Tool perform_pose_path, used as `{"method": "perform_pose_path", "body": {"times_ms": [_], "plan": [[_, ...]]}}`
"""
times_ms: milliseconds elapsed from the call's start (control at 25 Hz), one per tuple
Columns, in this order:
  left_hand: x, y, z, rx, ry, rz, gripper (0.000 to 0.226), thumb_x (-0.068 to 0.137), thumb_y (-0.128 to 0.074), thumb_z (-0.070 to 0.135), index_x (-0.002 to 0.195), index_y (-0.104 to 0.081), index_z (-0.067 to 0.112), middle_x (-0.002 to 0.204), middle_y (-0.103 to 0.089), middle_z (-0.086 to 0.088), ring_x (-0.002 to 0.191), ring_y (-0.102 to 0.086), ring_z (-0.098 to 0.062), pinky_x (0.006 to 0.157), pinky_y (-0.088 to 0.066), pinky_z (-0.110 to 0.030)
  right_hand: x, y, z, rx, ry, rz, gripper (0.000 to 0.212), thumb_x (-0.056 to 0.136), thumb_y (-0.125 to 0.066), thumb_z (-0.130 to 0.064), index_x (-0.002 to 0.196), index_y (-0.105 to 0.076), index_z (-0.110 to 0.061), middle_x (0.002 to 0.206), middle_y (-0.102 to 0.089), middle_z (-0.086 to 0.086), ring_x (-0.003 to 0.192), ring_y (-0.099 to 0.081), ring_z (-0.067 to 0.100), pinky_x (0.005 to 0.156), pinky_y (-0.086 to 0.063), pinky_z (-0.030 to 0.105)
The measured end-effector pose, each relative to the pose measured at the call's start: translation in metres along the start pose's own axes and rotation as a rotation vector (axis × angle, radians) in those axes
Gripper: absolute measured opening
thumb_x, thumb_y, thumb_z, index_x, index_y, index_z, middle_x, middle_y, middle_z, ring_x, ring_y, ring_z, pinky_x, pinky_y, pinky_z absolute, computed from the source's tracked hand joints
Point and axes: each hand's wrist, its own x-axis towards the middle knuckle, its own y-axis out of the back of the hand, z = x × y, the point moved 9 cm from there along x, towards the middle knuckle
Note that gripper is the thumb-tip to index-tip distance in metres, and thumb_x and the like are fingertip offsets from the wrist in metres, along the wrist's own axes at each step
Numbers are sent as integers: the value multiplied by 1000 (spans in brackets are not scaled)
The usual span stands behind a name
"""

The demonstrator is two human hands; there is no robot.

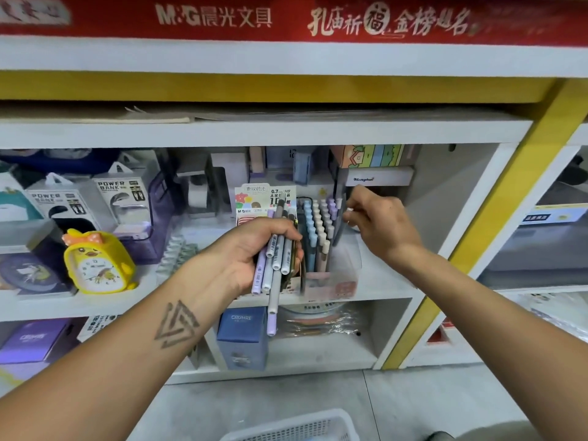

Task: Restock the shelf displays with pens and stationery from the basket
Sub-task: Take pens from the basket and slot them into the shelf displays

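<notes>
- Left hand (251, 249) grips a bundle of pens (275, 259), held just in front of the shelf (366, 292).
- Display box (321, 249) on the shelf, rows nearly full.
- Right hand (380, 222) pinches a small white piece at the box's far right; can't tell what.
- Step: slotting pens. Next likely needs a free slot.
- Basket (296, 426) on the floor, near.

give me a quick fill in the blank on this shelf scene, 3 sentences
1. The left hand grips a bundle of ____.
2. The alarm clock on the shelf is coloured ____.
3. The right hand reaches toward the pen display, which stands to the ____ of the left hand.

Missing words: pens; yellow; right
</notes>
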Motion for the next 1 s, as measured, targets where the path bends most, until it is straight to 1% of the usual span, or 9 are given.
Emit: {"method": "perform_pose_path", "body": {"times_ms": [120,200,320,440,520,600,720,880,1000], "plan": [[0,-2,-2,-17,10,-11,9,82,-59,-2,76,-59,4,68,-58,-14,49,-59,-21,49,-55,-25,0,0,-6,-65,55,46,13,100,-58,-18,96,-64,-7,85,-68,13,78,-62,36,63,-52,45],[-1,-4,-4,-32,21,-29,8,82,-60,-2,75,-63,1,71,-62,-14,54,-60,-21,52,-56,-26,0,-5,-8,-196,73,39,22,101,-54,-18,109,-72,-8,97,-66,11,91,-60,34,68,-52,42],[-1,-9,-3,-28,15,-68,6,81,-63,-3,78,-68,-2,76,-66,-15,57,-63,-22,55,-57,-27,1,-9,-3,-279,4,-25,30,100,-52,-14,125,-69,-11,108,-58,11,102,-55,30,76,-51,40],[-3,-13,-2,-25,4,-98,6,77,-66,-5,78,-72,-4,80,-68,-17,59,-66,-23,55,-59,-30,1,2,-9,37,-89,8,27,100,-57,-17,124,-69,-14,102,-67,5,87,-59,17,77,-48,30],[-5,-17,-3,-13,-2,-122,8,73,-67,-5,77,-74,-5,79,-69,-18,59,-67,-24,55,-59,-30,-5,-4,-14,465,-239,-81,17,98,-63,-19,109,-75,-14,81,-73,0,65,-60,3,63,-45,20],[-7,-21,-3,9,-2,-146,9,72,-67,-4,77,-75,-4,76,-69,-17,60,-68,-23,56,-60,-30,-15,-15,-25,706,-348,-211,15,96,-67,-25,97,-76,-13,69,-71,-1,54,-55,6,49,-40,19],[-11,-26,-5,87,3,-171,9,74,-68,-1,75,-77,-1,72,-69,-16,61,-69,-23,58,-57,-29,-26,-25,-36,752,-418,-329,18,90,-75,-28,91,-76,-10,59,-65,-1,52,-50,12,45,-34,24],[-21,-29,-4,39,4,-176,15,73,-64,-5,81,-77,-2,78,-71,-22,67,-72,-28,58,-60,-35,-20,-20,-43,800,-480,-284,4,87,-72,-4,85,-74,-4,57,-62,6,49,-53,14,45,-37,23],[-20,-14,4,-13,-29,-103,41,76,-56,-10,116,-65,-10,115,-65,-32,104,-67,-41,85,-58,-52,-13,-11,-44,850,-503,-213,10,87,-66,6,93,-72,2,65,-66,11,46,-57,13,44,-45,21]]}}
